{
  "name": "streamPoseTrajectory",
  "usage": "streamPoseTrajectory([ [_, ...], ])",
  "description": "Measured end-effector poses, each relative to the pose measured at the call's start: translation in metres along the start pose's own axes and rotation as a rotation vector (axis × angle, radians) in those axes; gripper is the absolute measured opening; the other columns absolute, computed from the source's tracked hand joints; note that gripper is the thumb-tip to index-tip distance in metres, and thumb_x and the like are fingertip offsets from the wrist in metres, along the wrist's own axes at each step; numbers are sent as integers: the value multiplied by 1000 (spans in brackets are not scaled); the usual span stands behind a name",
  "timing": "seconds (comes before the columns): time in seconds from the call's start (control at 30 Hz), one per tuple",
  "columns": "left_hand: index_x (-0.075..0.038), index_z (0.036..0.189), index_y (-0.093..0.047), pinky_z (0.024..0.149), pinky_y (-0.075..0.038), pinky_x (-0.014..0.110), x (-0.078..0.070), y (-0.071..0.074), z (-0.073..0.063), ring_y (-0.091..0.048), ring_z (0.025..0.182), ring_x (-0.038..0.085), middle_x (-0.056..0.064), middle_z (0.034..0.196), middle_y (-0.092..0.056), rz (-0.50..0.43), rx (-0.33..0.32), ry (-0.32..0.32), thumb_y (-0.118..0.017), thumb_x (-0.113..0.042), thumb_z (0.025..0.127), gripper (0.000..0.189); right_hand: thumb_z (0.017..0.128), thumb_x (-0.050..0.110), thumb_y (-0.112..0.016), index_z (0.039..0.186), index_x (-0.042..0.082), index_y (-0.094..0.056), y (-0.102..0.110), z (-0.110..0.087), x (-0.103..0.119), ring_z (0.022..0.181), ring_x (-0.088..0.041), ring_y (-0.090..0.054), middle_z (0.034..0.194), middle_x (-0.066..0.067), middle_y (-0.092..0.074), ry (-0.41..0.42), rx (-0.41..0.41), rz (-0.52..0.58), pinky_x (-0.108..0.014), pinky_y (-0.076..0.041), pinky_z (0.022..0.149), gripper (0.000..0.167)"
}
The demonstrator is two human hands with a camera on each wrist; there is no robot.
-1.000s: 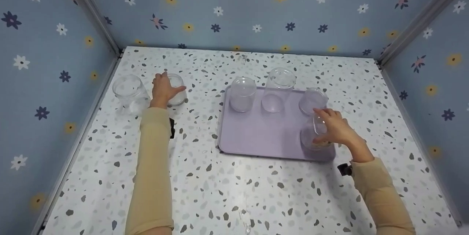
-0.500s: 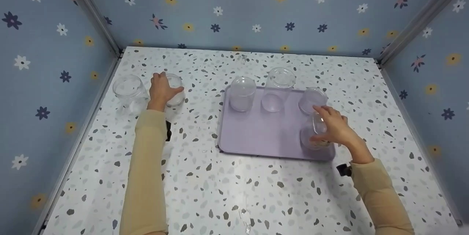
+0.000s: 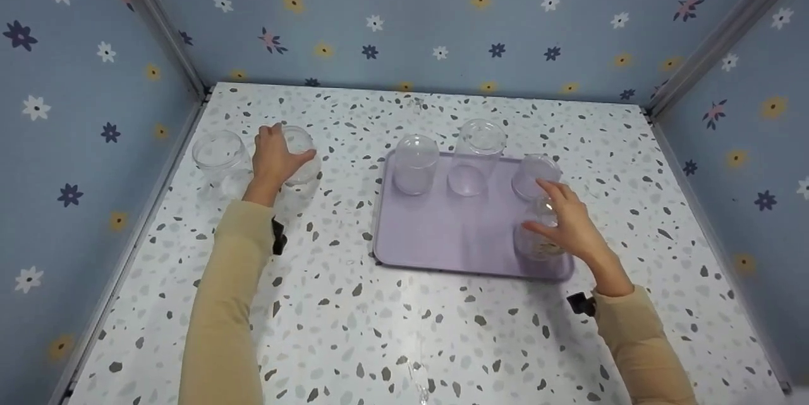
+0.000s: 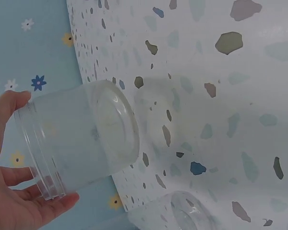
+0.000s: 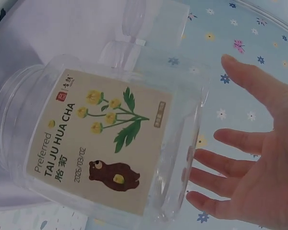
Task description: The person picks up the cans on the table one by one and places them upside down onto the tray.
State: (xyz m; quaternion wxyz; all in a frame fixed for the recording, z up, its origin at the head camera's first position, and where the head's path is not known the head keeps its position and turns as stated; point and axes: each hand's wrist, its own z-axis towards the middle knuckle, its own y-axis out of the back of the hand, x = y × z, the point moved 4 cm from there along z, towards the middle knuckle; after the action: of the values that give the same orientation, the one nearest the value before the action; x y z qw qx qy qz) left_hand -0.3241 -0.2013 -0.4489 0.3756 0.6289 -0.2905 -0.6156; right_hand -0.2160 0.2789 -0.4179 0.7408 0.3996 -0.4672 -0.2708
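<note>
My left hand grips a clear jar by its rim at the left of the table. In the left wrist view, the thumb is on one side of this jar's threaded mouth and fingers are on the other. My right hand spreads its fingers around the upturned base of another clear jar at the tray's near right corner. That jar stands mouth down, and its cream label shows yellow flowers and a brown bear. In the right wrist view, the fingers extend loosely beside the base.
The lilac tray also carries a clear jar at its back left, a taller one and a short one. Another clear jar stands left of my left hand. Flowered walls enclose the speckled table.
My left forearm has swung left while the hand keeps its jar in nearly the same place. My right hand has loosened, its thumb lifting off the labelled jar. The head view has shifted slightly.
</note>
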Motion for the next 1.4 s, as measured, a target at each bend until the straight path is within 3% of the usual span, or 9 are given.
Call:
streamPoseTrajectory([
  [0.33, 9, 133, -28, 90, -35, 49, -19, 4, -21, -35, 113, 39, 27, 123, -32, -58, -53, -71, -66, -43, 74, 87, 70, 7, -75, 118, -6, -49, -9, 3, 17, 103, -32, -48, 112, -22, -51, 47, -230, 121, -45, -39, 84, 56],
  [0.57, 6, 128, -37, 87, -37, 49, -29, 3, -40, -41, 108, 36, 23, 119, -38, -151, -141, -145, -67, -44, 72, 80, 72, 3, -72, 112, -6, -54, -18, 3, 23, 98, -29, -53, 106, -19, -57, 39, -338, 247, -45, -44, 77, 45],
  [0.7, 6, 126, -40, 88, -37, 48, -31, 0, -49, -43, 107, 34, 21, 117, -40, -206, -182, -179, -68, -45, 72, 78, 73, -1, -70, 110, -7, -56, -23, 4, 29, 97, -31, -54, 104, -20, -58, 29, -389, 342, -40, -45, 77, 40],
  [0.87, 6, 125, -41, 88, -36, 42, -35, -7, -60, -43, 103, 31, 20, 112, -43, -296, -196, -191, -69, -41, 73, 76, 73, -11, -65, 104, -15, -55, -20, 6, 51, 92, -37, -55, 100, -28, -58, 58, -457, 441, -27, -46, 77, 33],
  [0.93, 6, 125, -41, 86, -37, 41, -39, -10, -64, -44, 103, 30, 19, 111, -44, -329, -192, -188, -69, -41, 73, 75, 73, -12, -64, 102, -17, -54, -18, 6, 59, 91, -32, -55, 99, -30, -57, 58, -467, 470, -25, -45, 77, 31],
  [1.07, 5, 124, -43, 83, -38, 38, -47, -18, -71, -44, 100, 27, 17, 110, -45, -402, -183, -181, -68, -41, 74, 73, 75, -13, -61, 102, -19, -52, -23, 10, 64, 92, -21, -55, 99, -30, -56, 32, -465, 553, -34, -46, 78, 29],
  [1.2, 4, 123, -44, 81, -39, 37, -55, -25, -76, -46, 96, 25, 15, 109, -47, -467, -178, -189, -67, -41, 75, 70, 77, -13, -59, 103, -20, -51, -31, 13, 67, 92, -30, -55, 100, -31, -55, 15, -457, 646, -43, -45, 78, 28],
  [1.3, 5, 123, -44, 80, -40, 38, -62, -28, -80, -47, 95, 25, 16, 109, -48, -521, -180, -205, -66, -40, 76, 68, 77, -14, -58, 103, -20, -50, -36, 15, 68, 92, -39, -53, 99, -32, -54, 17, -460, 694, -37, -46, 78, 28],
  [1.4, 5, 123, -44, 80, -41, 39, -67, -30, -84, -48, 94, 25, 16, 108, -49, -577, -185, -218, -66, -37, 77, 66, 77, -15, -57, 103, -20, -50, -42, 16, 69, 91, -39, -52, 98, -33, -54, 28, -467, 729, -28, -46, 76, 27],
])
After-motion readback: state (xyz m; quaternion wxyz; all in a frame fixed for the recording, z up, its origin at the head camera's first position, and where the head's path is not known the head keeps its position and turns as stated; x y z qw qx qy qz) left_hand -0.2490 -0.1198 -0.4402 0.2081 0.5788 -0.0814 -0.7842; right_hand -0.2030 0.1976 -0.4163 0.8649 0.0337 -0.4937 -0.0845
